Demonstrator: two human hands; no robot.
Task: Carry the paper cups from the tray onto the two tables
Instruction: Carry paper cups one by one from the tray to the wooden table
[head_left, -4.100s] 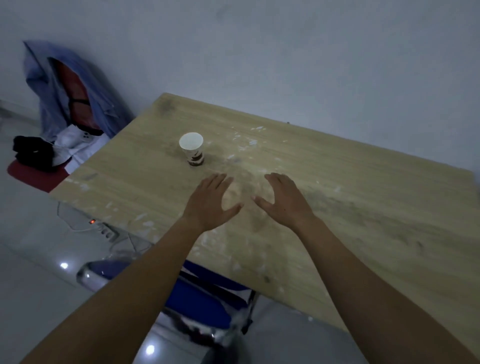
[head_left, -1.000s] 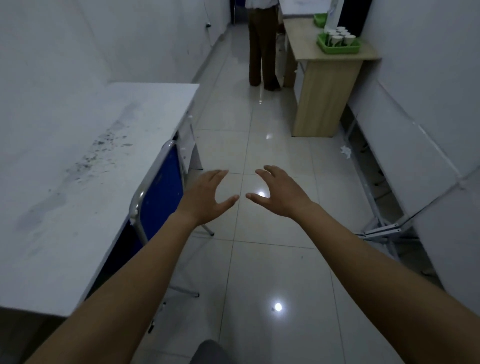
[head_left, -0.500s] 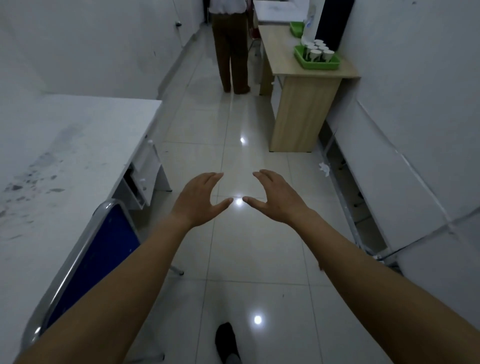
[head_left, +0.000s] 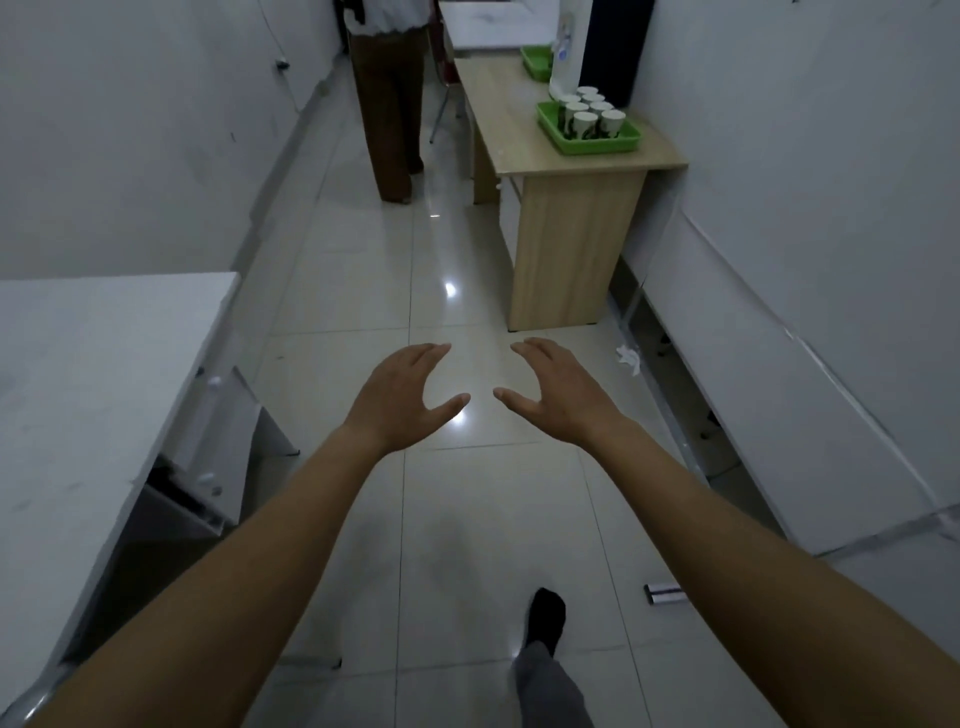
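White paper cups (head_left: 589, 115), tapered with dark printed bands, perhaps seven, stand clustered in a rectangular green plastic tray (head_left: 598, 147) on the wood-grain counter (head_left: 519, 140) far ahead, right. My left grip (head_left: 402, 397) and right grip (head_left: 558, 395) hover empty over glossy floor tiles (head_left: 337, 291), fingers relaxed, thumbs facing, well apart from the cups.

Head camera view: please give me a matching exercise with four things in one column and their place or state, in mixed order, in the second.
Column one:
1. green plastic tray
2. white paper cups
3. crumpled white paper scrap
4. left hand

Column two:
A. on the tiled floor
B. open, holding nothing
C. standing in the tray
D. on the light wooden table

Pairs: 1-D, 2-C, 3-A, 4-B
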